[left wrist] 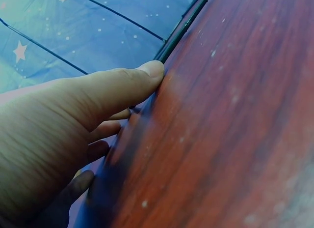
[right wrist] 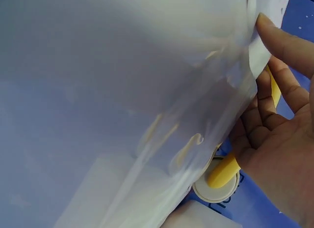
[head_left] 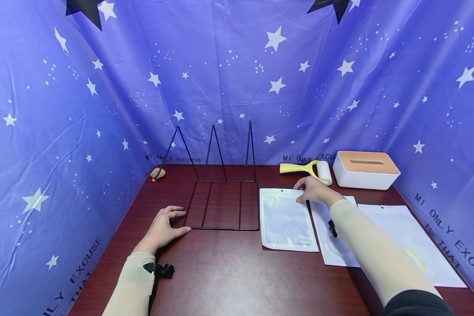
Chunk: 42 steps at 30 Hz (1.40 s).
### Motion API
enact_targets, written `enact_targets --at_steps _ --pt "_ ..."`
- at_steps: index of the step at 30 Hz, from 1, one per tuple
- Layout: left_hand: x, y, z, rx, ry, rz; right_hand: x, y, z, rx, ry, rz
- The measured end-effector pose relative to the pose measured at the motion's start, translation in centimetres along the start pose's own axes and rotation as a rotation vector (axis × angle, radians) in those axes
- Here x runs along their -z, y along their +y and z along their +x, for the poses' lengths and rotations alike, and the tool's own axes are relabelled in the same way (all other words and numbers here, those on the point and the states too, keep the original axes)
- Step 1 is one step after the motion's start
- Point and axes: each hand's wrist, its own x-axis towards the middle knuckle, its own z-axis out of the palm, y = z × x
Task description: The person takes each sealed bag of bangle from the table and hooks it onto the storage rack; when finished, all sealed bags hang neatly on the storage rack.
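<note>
A black wire rack [head_left: 221,181] with three upright triangular dividers stands on the table. My left hand [head_left: 163,228] is at its front left corner, thumb straight against the frame and fingers loosely spread along the left side. The left wrist view has the thumb [left wrist: 122,85] tip right at the black rod. To the rack's right lies a white zip bag [head_left: 286,219] with a clear front, a hang hole and a small label. My right hand [head_left: 314,191] pinches its upper right edge. In the right wrist view the thumb is on the front of the bag [right wrist: 147,90], fingers behind.
Two more white bags [head_left: 328,239] [head_left: 403,237] lie to the right, partly under my right forearm. Behind them are a yellow-handled lint roller [head_left: 298,168] and a white tissue box [head_left: 363,175] with a wooden lid. A small tan object [head_left: 158,174] sits back left. Starry blue curtains surround the table.
</note>
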Motion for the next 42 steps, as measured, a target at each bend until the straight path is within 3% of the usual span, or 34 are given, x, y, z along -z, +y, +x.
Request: enact_targets --at_steps 14,21,27,42 --pt "0.1 0.0 0.0 -0.007 0.003 -0.005 0.2 -0.2 -0.2 0.034 0.057 0.093" --pt "0.1 0.0 0.1 -0.014 0.007 -0.005 1.0 -0.6 -0.6 0.058 0.032 0.129" --pt "0.1 0.1 0.1 -0.016 0.001 -0.005 1.8 -0.5 -1.4 0.052 0.047 0.129" --pt "0.0 -0.2 0.0 -0.008 -0.008 0.002 3.6 -2.2 -4.6 0.157 0.152 0.306"
